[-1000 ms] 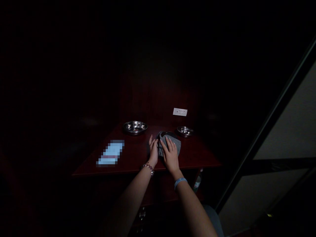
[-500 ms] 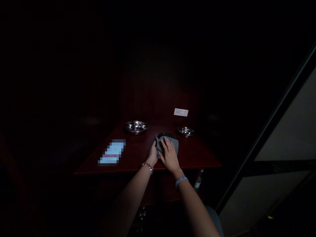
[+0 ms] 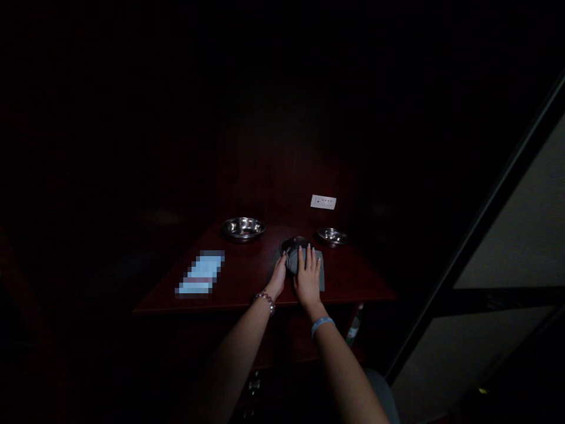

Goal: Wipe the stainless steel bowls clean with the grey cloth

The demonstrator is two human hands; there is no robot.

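Note:
A dark, shiny metal bowl (image 3: pixel 294 242) sits tilted near the middle of the red-brown desk, partly covered by a grey cloth (image 3: pixel 321 277). At its left side my left hand (image 3: pixel 277 281) is closed on the rim, thumb on top and the other fingers mostly hidden. My right hand (image 3: pixel 308 282) lies on the cloth with fingers stretched out and a little apart, pressing it against the bowl; no grip on the cloth shows. How much of the cloth is inside the bowl cannot be seen.
A larger steel bowl (image 3: pixel 243 229) stands at the back left and a smaller steel bowl (image 3: pixel 332 237) at the back right. A pixelated bright rectangle (image 3: pixel 200 274) lies left. Behind is a wall socket (image 3: pixel 323 202); a bottle (image 3: pixel 354 325) stands below the desk (image 3: pixel 247 282).
My right hand has shifted slightly right, its fingers now pointing more straight ahead. The cloth has slid right and down, baring more of the metal bowl. My left hand keeps its hold.

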